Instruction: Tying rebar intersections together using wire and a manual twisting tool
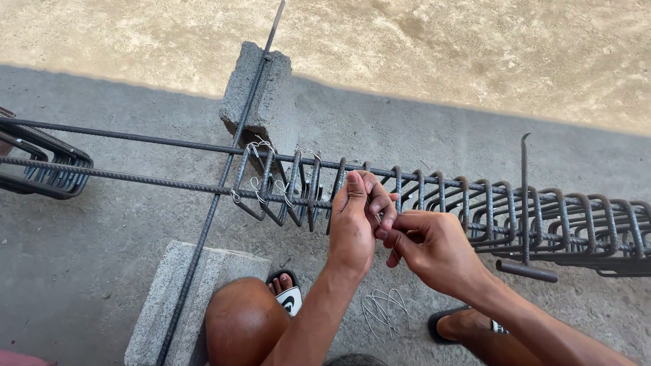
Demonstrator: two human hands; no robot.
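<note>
Head view shows your rebar cage (434,203) stretching left to right across the concrete floor (102,237), stirrups bunched rightward. Your left hand (352,220) and right hand (434,247) meet at its near side, both pinching a thin tie wire (380,218).

Long bars (156,181) laid left to right across concrete block (261,95) behind and second block (178,298) in front. Loops (475,210) strung along bars, spaced at centre, bunched at right; another bunch (51,169) at far left. Thin rod (217,203) crossing over bars, resting on both blocks. Hook tool (525,210) hung on loops, right. Left hand (354,220) and right hand (434,247) touching, just before bars, centre. Loose wires (383,308) on ground between feet.
</note>
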